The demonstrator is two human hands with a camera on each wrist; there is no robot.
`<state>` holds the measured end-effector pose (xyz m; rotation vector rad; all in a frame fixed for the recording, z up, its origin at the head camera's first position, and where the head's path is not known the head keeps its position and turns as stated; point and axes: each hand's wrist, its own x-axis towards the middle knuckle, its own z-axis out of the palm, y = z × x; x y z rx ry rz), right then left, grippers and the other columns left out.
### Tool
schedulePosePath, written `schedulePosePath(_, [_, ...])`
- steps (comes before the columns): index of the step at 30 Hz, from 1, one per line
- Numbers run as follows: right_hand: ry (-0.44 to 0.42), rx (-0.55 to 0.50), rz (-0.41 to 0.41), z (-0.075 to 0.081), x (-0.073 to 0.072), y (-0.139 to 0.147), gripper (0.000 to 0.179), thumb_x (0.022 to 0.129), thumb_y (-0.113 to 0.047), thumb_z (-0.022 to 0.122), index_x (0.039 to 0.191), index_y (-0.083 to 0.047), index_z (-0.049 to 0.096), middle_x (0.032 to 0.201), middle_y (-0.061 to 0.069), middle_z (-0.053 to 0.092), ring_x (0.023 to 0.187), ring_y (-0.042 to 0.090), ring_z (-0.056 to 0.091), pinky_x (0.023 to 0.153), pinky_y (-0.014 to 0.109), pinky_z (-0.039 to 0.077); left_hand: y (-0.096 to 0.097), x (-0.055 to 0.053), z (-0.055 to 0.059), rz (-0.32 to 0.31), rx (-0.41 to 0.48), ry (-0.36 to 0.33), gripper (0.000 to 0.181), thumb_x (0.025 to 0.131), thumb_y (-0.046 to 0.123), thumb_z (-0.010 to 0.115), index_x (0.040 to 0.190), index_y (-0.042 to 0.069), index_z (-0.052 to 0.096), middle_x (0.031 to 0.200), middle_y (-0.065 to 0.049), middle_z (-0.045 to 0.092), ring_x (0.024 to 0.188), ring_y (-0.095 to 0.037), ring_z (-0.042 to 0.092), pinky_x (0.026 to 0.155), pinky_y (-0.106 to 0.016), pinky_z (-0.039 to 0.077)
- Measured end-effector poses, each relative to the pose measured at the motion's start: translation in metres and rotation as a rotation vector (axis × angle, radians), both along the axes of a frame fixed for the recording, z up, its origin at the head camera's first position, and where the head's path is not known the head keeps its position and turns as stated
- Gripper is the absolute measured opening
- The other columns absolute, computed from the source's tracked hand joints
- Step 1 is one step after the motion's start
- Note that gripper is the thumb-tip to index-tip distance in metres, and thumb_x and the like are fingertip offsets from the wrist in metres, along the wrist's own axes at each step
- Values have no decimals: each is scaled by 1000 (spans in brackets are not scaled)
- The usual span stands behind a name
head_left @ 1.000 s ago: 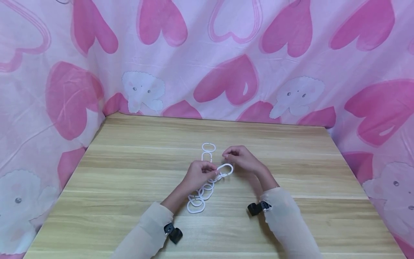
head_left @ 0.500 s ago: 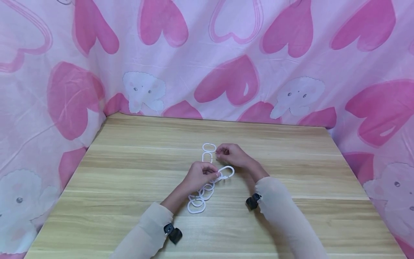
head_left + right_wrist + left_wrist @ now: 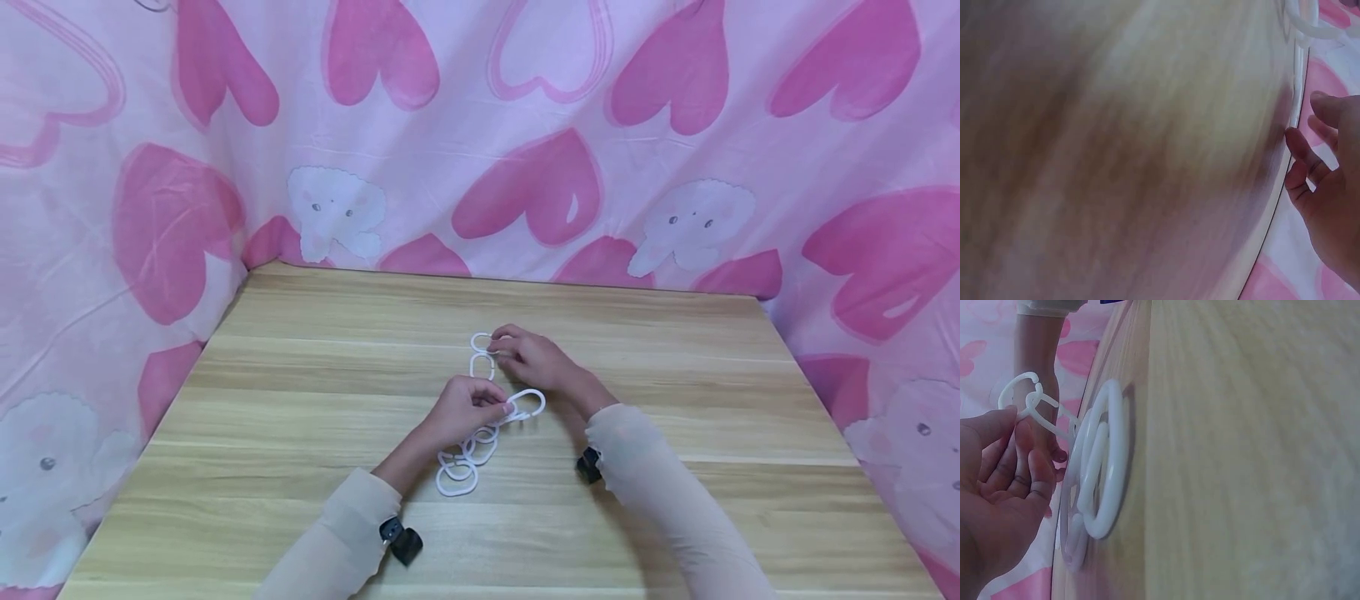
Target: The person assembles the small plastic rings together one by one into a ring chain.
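Observation:
My left hand (image 3: 467, 407) pinches a white plastic C-link (image 3: 542, 401) between thumb and fingertips, raised off the table. From it a chain of linked white C-links (image 3: 456, 493) trails toward me and lies on the wood. In the left wrist view, the held link (image 3: 1002, 392) hooks through another. Beyond the left hand lie two more C-links, one farther back (image 3: 472, 340) and one nearer (image 3: 472, 365). My right hand (image 3: 542, 363) reaches over the farther one, its fingers loosely bent and overlapping that link's right side. The right wrist view shows its thumb and fingertips (image 3: 1294, 139) apart, low by the tabletop.
The wooden table (image 3: 337, 333) is bounded at the back and sides by a pink curtain (image 3: 420, 192) with hearts and animal prints. A small black camera (image 3: 401, 540) is strapped at the left sleeve, another (image 3: 588, 465) at the right.
My right hand has moved left and away from me, from beside the held link to the farthest loose link. The left hand still holds its link, which has dipped slightly.

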<state>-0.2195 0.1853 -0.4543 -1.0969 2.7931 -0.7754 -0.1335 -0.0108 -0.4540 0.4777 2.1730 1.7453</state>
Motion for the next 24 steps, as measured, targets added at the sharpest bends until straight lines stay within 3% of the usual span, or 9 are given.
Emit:
schedulePosePath(5, [18, 62, 58, -2, 0, 1, 31, 99, -10, 59, 129, -7, 69, 135, 11, 64, 117, 25, 66, 101, 44, 55, 0, -1, 0, 5, -7, -1, 15, 91, 10, 74, 99, -3, 74, 93, -18, 76, 74, -4, 65, 68, -16, 55])
schedulePosePath(15, [-28, 77, 49, -4, 2, 4, 34, 99, -11, 59, 133, -7, 67, 136, 10, 62, 118, 24, 65, 102, 44, 54, 1, -1, 1, 9, -14, -17, 15, 91, 10, 74, 100, -3, 74, 93, -17, 76, 74, -5, 65, 68, -16, 55])
schedulePosePath(24, [-31, 26, -147, -5, -3, 22, 22, 96, -12, 64, 114, -3, 75, 119, 11, 67, 108, 26, 66, 99, 44, 54, 1, -1, 1, 13, -18, -26, 16, 91, 10, 74, 101, -2, 75, 92, -17, 76, 73, -5, 65, 68, -19, 56])
